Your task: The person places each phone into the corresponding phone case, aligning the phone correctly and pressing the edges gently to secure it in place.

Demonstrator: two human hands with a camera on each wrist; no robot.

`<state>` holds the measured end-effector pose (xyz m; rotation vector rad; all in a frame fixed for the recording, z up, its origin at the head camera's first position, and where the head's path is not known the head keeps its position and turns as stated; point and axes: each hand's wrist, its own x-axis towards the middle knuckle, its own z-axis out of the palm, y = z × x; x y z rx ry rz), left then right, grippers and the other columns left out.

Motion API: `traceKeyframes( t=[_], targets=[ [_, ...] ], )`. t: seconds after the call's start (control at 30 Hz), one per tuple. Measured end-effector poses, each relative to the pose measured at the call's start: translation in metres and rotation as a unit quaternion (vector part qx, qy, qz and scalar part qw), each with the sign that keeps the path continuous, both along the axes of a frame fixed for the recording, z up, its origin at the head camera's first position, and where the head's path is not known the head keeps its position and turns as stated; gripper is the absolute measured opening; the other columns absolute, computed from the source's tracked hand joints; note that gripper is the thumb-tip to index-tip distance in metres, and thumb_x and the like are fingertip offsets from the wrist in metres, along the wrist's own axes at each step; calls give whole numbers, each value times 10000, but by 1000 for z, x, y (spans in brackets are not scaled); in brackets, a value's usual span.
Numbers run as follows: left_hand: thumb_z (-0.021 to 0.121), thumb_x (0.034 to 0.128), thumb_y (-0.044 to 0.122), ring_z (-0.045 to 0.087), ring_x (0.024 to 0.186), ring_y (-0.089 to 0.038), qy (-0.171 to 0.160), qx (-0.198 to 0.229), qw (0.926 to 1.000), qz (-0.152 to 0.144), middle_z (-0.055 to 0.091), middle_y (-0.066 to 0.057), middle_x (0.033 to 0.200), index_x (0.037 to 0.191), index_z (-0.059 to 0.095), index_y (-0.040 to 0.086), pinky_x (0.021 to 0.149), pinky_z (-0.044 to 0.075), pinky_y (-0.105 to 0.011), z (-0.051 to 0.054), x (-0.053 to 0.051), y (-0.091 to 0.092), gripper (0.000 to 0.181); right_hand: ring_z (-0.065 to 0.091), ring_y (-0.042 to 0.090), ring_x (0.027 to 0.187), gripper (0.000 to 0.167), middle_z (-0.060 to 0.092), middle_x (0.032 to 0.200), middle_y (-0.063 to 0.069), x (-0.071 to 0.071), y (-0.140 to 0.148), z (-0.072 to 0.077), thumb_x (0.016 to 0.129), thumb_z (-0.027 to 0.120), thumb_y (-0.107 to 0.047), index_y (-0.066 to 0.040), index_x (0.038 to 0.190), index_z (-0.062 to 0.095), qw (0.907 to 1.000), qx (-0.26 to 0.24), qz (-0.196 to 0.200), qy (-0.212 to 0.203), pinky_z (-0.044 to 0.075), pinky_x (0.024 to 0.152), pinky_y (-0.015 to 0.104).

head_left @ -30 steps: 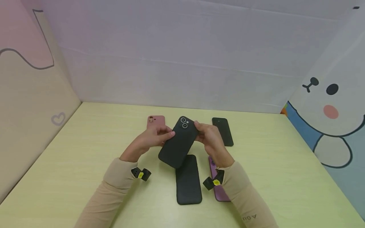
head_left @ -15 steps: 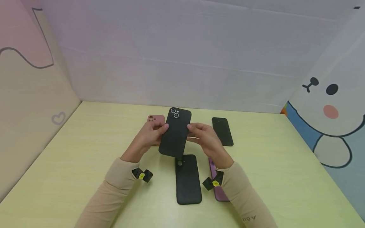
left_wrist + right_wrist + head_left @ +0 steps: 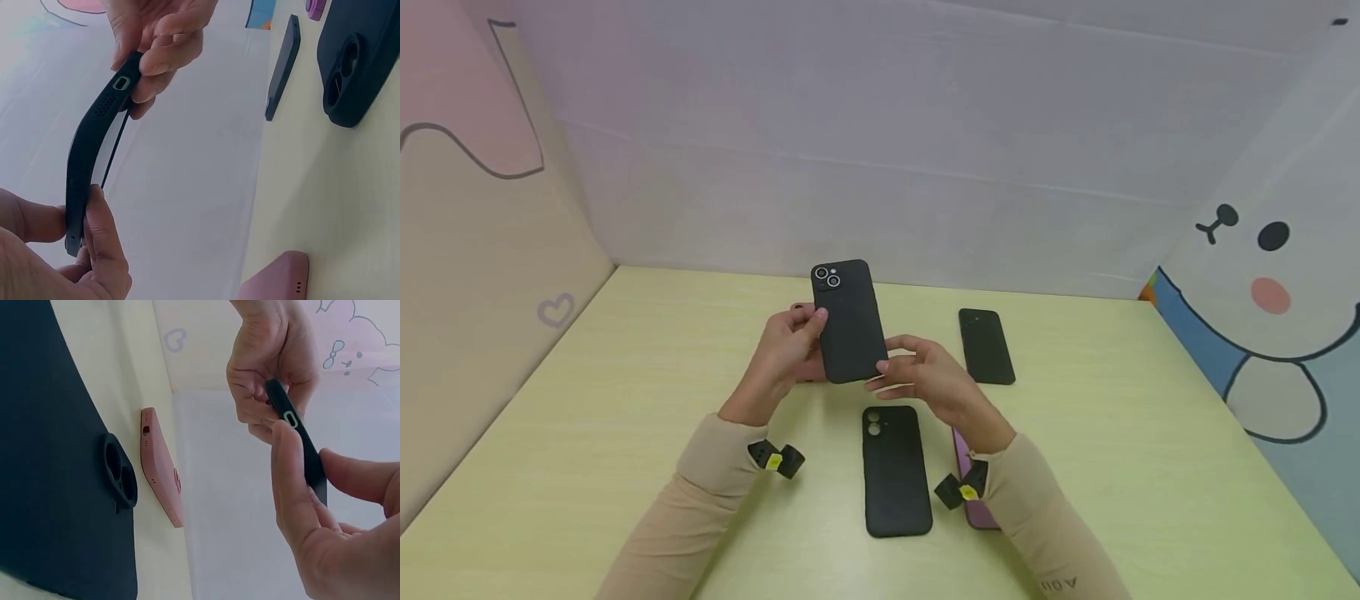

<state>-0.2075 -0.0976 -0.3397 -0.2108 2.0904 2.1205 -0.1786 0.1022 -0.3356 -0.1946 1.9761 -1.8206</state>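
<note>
A black phone case (image 3: 853, 329) with two silver-ringed lenses is held up, back toward the head camera. My left hand (image 3: 778, 346) grips its left edge, thumb on the back. At its lower right corner, my right hand (image 3: 928, 383) pinches it between thumb and fingers. In the left wrist view its bottom edge, with the port slot, looks bowed; I cannot tell whether a phone is inside. Beneath on the table lies another black phone case (image 3: 897, 483) with camera cut-outs. A pink phone case (image 3: 808, 371) lies partly hidden behind the left hand.
A dark phone-shaped piece (image 3: 988, 350) lies at the back right of the table (image 3: 1150, 467). Partly covered by the right forearm is a purple phone case (image 3: 981, 512). A pale wall sheet (image 3: 880, 167) rises behind the table, with printed side panels left and right.
The held case has turned to the left, from tilting right to leaning left, and moved up and left. My right hand has slid down to its lower corner. The black case below is fully uncovered.
</note>
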Motion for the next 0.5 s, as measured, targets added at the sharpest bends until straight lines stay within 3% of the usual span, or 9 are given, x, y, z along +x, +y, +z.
traceKeyframes(
  t=[0.13, 0.27, 0.37, 0.5],
  targets=[
    [471, 956, 222, 571, 747, -108, 54, -12, 9999, -143, 549, -53, 943, 1210, 520, -8, 721, 481, -261, 0, 0, 1, 346, 691, 215, 805, 296, 685, 936, 194, 3, -1, -1, 882, 536, 9, 33, 1167, 458, 9999, -122, -69, 35, 515, 826, 371],
    [465, 959, 236, 612, 764, -119, 229, -152, 9982, -540, 574, -69, 969, 1220, 510, 16, 748, 512, -287, -1, 1, 1, 344, 687, 146, 720, 256, 696, 876, 185, 5, 1, -2, 879, 528, 28, 38, 1126, 460, 9998, -128, -106, 58, 519, 816, 360],
    [476, 954, 258, 640, 760, -122, 422, -246, 9963, -713, 601, -60, 944, 1204, 512, 21, 747, 523, -288, -3, 0, 1, 346, 688, 151, 717, 249, 699, 858, 173, 7, 4, -2, 878, 522, 32, 35, 1120, 462, 9999, -112, -86, 58, 522, 811, 360],
    [492, 947, 256, 649, 711, -104, 577, -352, 9951, -726, 621, -26, 852, 1133, 533, -10, 710, 525, -262, -8, -2, 2, 327, 692, 191, 762, 265, 695, 809, 115, 10, 6, -2, 880, 522, 14, 32, 1136, 459, 10000, -65, -24, 20, 518, 820, 358]
  ],
)
